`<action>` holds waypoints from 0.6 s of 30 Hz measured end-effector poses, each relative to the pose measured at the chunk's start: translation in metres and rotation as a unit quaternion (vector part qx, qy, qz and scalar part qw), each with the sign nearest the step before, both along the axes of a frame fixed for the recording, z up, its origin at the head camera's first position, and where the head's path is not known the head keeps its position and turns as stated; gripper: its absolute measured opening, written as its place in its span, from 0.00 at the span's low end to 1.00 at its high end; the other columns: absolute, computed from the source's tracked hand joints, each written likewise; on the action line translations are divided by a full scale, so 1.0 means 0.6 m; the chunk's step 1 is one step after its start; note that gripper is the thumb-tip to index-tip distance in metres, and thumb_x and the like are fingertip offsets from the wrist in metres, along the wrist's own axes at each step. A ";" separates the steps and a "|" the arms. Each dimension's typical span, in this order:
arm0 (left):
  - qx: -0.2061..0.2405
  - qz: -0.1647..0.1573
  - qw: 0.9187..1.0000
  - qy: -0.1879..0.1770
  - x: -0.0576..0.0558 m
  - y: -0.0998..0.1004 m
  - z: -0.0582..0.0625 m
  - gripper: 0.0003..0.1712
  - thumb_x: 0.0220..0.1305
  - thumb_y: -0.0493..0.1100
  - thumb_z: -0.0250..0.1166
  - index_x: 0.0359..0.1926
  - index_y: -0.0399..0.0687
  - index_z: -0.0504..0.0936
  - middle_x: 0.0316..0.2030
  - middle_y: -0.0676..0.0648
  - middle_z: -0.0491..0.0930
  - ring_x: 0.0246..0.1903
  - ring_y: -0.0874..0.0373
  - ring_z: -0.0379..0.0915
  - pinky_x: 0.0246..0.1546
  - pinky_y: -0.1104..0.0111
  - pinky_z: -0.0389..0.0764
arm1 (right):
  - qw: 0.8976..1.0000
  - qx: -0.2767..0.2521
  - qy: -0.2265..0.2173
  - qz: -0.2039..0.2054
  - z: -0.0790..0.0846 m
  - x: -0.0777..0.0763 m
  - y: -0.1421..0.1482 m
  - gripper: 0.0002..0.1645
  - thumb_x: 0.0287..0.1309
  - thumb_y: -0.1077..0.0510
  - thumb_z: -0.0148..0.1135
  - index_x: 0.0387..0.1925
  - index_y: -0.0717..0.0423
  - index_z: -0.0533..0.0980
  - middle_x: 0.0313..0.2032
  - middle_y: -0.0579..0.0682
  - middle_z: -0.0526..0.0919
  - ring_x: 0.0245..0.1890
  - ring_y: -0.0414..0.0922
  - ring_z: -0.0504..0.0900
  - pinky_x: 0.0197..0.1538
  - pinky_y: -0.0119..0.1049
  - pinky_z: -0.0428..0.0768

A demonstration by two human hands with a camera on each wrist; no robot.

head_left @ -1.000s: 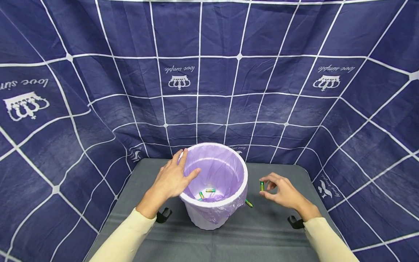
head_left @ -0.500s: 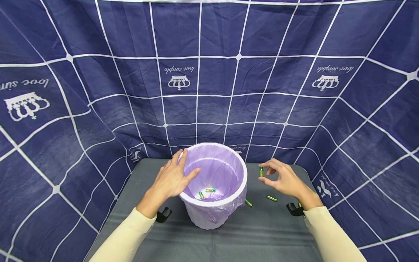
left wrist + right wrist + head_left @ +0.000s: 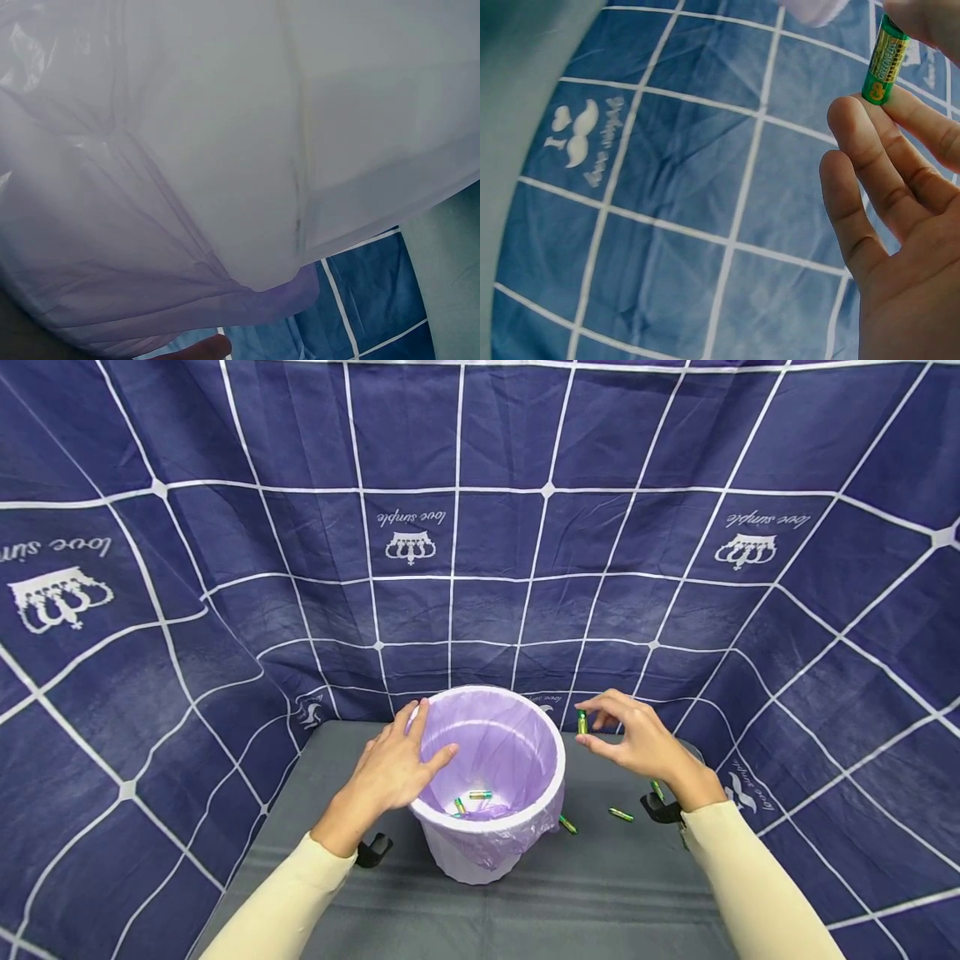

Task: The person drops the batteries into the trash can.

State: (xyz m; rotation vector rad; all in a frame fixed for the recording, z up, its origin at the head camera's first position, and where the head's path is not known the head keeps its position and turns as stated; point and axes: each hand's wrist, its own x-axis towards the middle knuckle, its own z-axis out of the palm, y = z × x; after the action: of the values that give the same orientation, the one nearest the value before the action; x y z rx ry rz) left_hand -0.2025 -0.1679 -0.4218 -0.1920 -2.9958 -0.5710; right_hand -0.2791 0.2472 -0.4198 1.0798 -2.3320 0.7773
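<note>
A white trash bin [image 3: 480,857] with a purple plastic liner [image 3: 517,752] stands on the grey table. My left hand [image 3: 393,768] rests at the bin's left rim, fingers extended over it and thumb toward the opening. In the left wrist view the bin's wall [image 3: 225,150] fills most of the picture. To the right of the bin, above the table, my right hand [image 3: 633,735] pinches a green and gold battery [image 3: 582,722] upright between thumb and fingertip. The same battery [image 3: 886,61] shows closely in the right wrist view. Several batteries [image 3: 480,794] lie at the bottom of the bin.
On the table right of the bin lie a battery [image 3: 567,824] against its side and another battery [image 3: 621,814] farther right. A third battery [image 3: 657,790] is near the right wrist's black strap [image 3: 662,808]. Dark blue gridded cloth [image 3: 495,535] walls the back and sides.
My right hand has risen and moved away from me, then left toward the bin, with the battery pinched. Batteries behind it have come into view. The left hand has stayed in place.
</note>
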 end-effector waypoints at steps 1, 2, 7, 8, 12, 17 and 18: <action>0.000 0.000 1.000 0.000 0.000 0.000 0.000 0.60 0.84 0.79 0.56 0.97 0.48 0.51 0.94 0.37 0.53 0.85 0.23 0.67 0.79 0.21 0.69 | 1.000 0.001 0.000 -0.001 0.006 -0.001 -0.004 0.28 0.59 0.58 0.91 0.61 0.52 0.91 0.44 0.45 0.91 0.39 0.40 0.87 0.51 0.28 0.84; -0.001 -0.001 1.000 0.000 0.000 0.000 -0.001 0.60 0.84 0.79 0.55 0.97 0.48 0.51 0.94 0.37 0.53 0.85 0.24 0.67 0.79 0.22 0.69 | 1.000 0.002 -0.001 -0.001 0.013 -0.001 -0.009 0.28 0.59 0.57 0.91 0.61 0.51 0.91 0.44 0.43 0.90 0.40 0.38 0.87 0.51 0.30 0.84; -0.004 0.000 1.000 0.000 -0.001 -0.001 -0.002 0.60 0.84 0.80 0.55 0.97 0.49 0.51 0.94 0.37 0.53 0.85 0.23 0.67 0.80 0.22 0.69 | 1.000 -0.002 0.007 0.020 0.043 -0.009 -0.036 0.28 0.60 0.58 0.90 0.62 0.51 0.91 0.45 0.42 0.90 0.41 0.38 0.87 0.49 0.38 0.87; -0.004 0.000 1.000 -0.001 -0.001 -0.001 -0.002 0.61 0.84 0.80 0.55 0.97 0.49 0.50 0.94 0.37 0.53 0.85 0.23 0.67 0.80 0.22 0.69 | 1.000 -0.003 0.009 0.026 0.048 -0.010 -0.041 0.28 0.61 0.58 0.90 0.62 0.51 0.91 0.46 0.43 0.90 0.41 0.39 0.87 0.48 0.38 0.87; -0.006 -0.001 1.000 -0.007 -0.001 -0.002 -0.004 0.61 0.84 0.80 0.55 0.97 0.49 0.49 0.95 0.37 0.52 0.85 0.23 0.66 0.80 0.23 0.68 | 0.999 -0.007 0.018 0.048 0.067 -0.015 -0.063 0.29 0.60 0.59 0.90 0.62 0.53 0.91 0.47 0.48 0.92 0.40 0.43 0.89 0.47 0.37 0.86; -0.004 -0.002 1.000 -0.002 -0.002 0.000 -0.003 0.61 0.84 0.80 0.55 0.97 0.49 0.49 0.95 0.37 0.52 0.85 0.23 0.66 0.80 0.22 0.68 | 0.998 0.000 0.018 0.062 0.088 -0.022 -0.091 0.28 0.62 0.58 0.89 0.63 0.54 0.91 0.50 0.49 0.93 0.42 0.42 0.90 0.47 0.41 0.87; -0.004 -0.002 1.000 -0.001 -0.002 0.000 -0.002 0.61 0.84 0.79 0.55 0.97 0.49 0.49 0.95 0.37 0.52 0.85 0.23 0.66 0.80 0.22 0.68 | 0.998 0.004 0.019 0.065 0.092 -0.024 -0.096 0.27 0.63 0.57 0.89 0.62 0.55 0.91 0.50 0.49 0.93 0.42 0.42 0.90 0.48 0.43 0.88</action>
State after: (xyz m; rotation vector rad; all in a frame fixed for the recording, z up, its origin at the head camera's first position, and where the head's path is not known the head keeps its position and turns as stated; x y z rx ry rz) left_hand -0.2037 -0.1680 -0.4231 -0.1991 -3.0014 -0.5608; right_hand -0.2934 0.1895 -0.3648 1.2496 -2.2534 0.7891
